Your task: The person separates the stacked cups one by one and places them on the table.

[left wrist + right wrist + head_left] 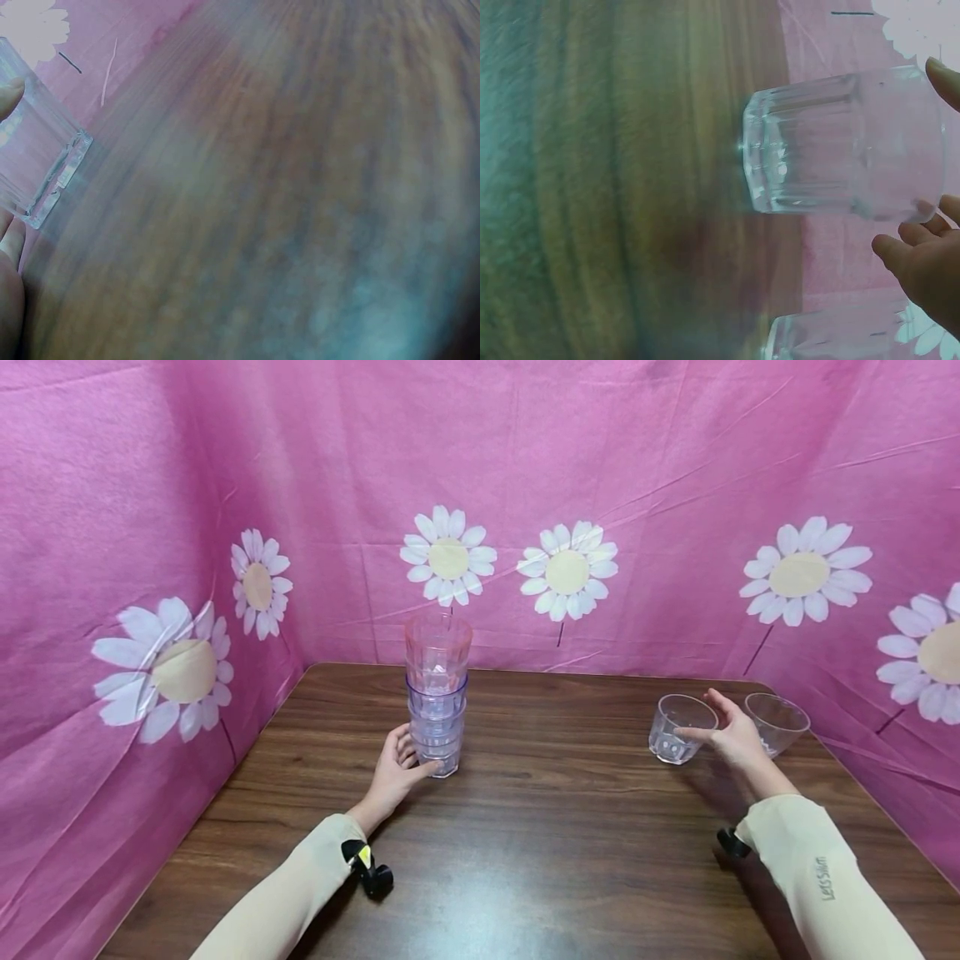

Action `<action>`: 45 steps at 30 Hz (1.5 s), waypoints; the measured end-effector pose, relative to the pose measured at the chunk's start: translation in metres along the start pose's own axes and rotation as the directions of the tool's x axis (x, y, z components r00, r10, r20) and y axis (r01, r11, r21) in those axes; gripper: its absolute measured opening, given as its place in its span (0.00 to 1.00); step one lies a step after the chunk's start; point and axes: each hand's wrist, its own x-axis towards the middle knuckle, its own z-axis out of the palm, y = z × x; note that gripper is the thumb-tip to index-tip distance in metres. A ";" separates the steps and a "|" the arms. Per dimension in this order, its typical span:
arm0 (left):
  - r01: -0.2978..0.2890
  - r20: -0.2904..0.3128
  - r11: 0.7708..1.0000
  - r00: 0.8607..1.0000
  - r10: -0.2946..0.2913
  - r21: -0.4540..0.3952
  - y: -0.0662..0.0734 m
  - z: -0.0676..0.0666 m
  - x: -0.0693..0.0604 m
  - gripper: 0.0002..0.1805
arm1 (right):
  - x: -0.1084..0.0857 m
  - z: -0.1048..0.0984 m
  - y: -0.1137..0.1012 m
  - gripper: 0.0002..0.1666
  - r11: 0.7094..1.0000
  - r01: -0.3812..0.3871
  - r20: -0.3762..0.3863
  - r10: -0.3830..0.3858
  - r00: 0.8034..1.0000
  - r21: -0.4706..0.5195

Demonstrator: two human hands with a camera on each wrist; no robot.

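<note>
My left hand (393,772) is curled round the lower part of a tall upright stack of clear cups (437,706), with a pinkish cup on top and a blue-rimmed one below it. The left wrist view catches the base of a clear cup (56,176) and a fingertip (9,97) over its side. On the right, my right hand (731,743) is spread at a clear cup (671,745), thumb on one side and fairly straight fingers (900,251) on the other. Whether it touches the cup is unclear. Another clear cup (783,727) stands just right of that hand.
A brown wood-grain table (540,827) lies under everything. Pink cloth (510,460) with large white daisies hangs behind it and along both sides. The stack and the two single cups stand far apart, toward the back half of the table.
</note>
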 end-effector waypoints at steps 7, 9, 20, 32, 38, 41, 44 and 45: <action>-0.004 0.004 1.000 1.000 0.004 0.005 0.000 0.001 0.000 0.42 | 0.003 -0.006 -0.011 0.59 0.998 0.027 0.014 -0.027 1.000 -0.048; -0.006 0.004 1.000 1.000 0.006 0.006 0.000 0.001 0.000 0.42 | 0.005 -0.007 -0.016 0.58 0.995 0.041 0.012 -0.040 0.999 -0.092; 0.003 0.003 1.000 1.000 -0.003 0.019 0.000 0.000 0.000 0.42 | 0.007 -0.001 -0.042 0.55 0.988 0.072 -0.015 -0.074 0.997 -0.138; -0.003 0.003 1.000 1.000 0.003 0.004 -0.002 0.000 0.001 0.42 | 0.010 0.024 -0.069 0.51 0.980 0.176 0.039 -0.173 0.984 -0.097; -0.002 0.002 1.000 1.000 0.002 0.006 -0.002 -0.001 0.002 0.42 | 0.013 0.043 -0.081 0.50 0.981 0.192 0.071 -0.189 0.979 -0.028; -0.005 0.004 1.000 1.000 0.005 0.007 -0.002 -0.001 0.002 0.42 | 0.015 0.052 -0.085 0.50 0.980 0.200 0.083 -0.198 0.977 -0.008; -0.008 0.007 1.000 1.000 0.008 0.011 -0.002 -0.001 0.002 0.42 | 0.016 0.061 -0.088 0.49 0.977 0.213 0.093 -0.212 0.973 0.007; -0.008 0.008 1.000 1.000 0.007 0.013 -0.002 -0.002 0.001 0.42 | 0.016 0.064 -0.089 0.48 0.977 0.214 0.098 -0.215 0.972 0.013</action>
